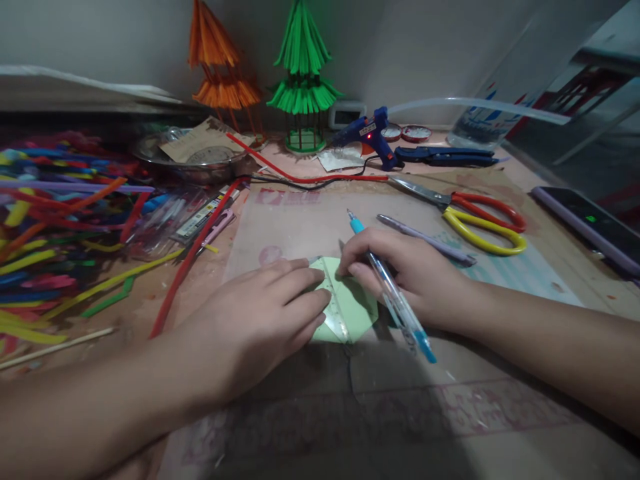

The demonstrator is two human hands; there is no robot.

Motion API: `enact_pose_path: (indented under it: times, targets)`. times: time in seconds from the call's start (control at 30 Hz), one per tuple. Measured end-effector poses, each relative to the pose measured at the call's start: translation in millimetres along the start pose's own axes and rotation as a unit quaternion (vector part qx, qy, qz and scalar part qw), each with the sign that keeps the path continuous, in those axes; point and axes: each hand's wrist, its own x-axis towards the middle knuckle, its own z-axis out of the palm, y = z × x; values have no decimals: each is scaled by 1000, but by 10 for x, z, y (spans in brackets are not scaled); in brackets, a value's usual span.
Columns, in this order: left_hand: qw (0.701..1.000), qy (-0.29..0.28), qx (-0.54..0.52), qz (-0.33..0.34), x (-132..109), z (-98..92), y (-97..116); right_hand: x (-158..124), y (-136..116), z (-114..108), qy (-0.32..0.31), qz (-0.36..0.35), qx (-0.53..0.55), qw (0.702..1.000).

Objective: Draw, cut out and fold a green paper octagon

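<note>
A light green piece of paper with angled corners lies on the work surface. Across it sits a clear ruler with marks. My left hand rests flat over the left side of the paper, its outstretched fingers pressing on the ruler. My right hand grips a clear and light-blue pen, which slants with one end pointing away from me and the other down to the right. The thumb and fingertip of that hand touch the paper's right part. My left fingers hide the paper's left edge.
Scissors with red and yellow handles, a grey-purple pen and a phone lie to the right. A blue glue gun stands behind, near green and orange tiered models. Colourful pipe cleaners pile up left.
</note>
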Motion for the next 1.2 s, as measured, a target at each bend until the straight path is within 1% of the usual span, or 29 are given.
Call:
enact_pose_path:
  times: [0.1,0.2,0.37,0.53,0.73,1.0,1.2]
  targets:
    - [1000,-3,-1,6,-6,14,-7,-4,-12,-3,14,37,81,996]
    - [1000,-1,10,10,-10,15,-7,-10,-21,-15,27,44,138,989]
    - [1000,3,21,12,11,-25,17,35,-51,-4,49,84,125,987]
    - [1000,19,15,15,18,-31,22,86,-40,36,53,112,133,983]
    - [999,22,23,19,1,-10,18,115,8,73,60,107,106,987]
    - [999,25,27,26,33,2,20,124,4,70,47,104,70,991]
    - [999,20,29,26,9,-12,19,128,5,68,39,107,84,990]
